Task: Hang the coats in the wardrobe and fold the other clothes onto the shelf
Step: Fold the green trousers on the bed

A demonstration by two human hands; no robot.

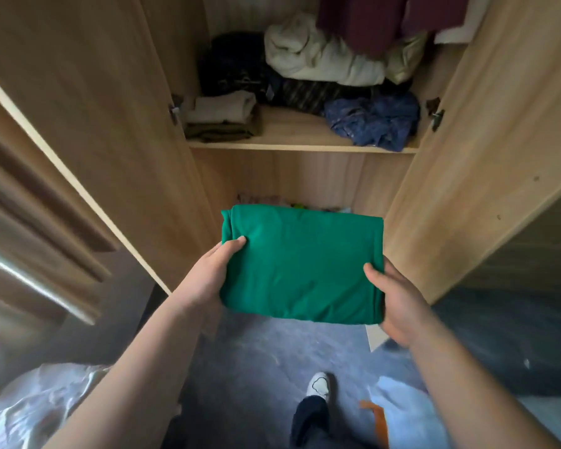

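A folded green garment [302,264] is held flat in front of the open wardrobe, below the level of its shelf [292,132]. My left hand [212,273] grips its left edge, thumb on top. My right hand [394,298] grips its right edge, thumb on top too. On the shelf lie a folded beige and olive stack [222,119] at the left, crumpled blue jeans [374,123] at the right, and dark clothes and a cream bundle [318,53] behind. A maroon garment [366,21] hangs above.
Both wardrobe doors stand open, the left door [88,108] and right door [499,140] flanking my arms. A bed with white sheets [42,406] is at lower left. My foot in a white shoe [319,385] stands on grey floor. Light-blue cloth [402,413] lies at lower right.
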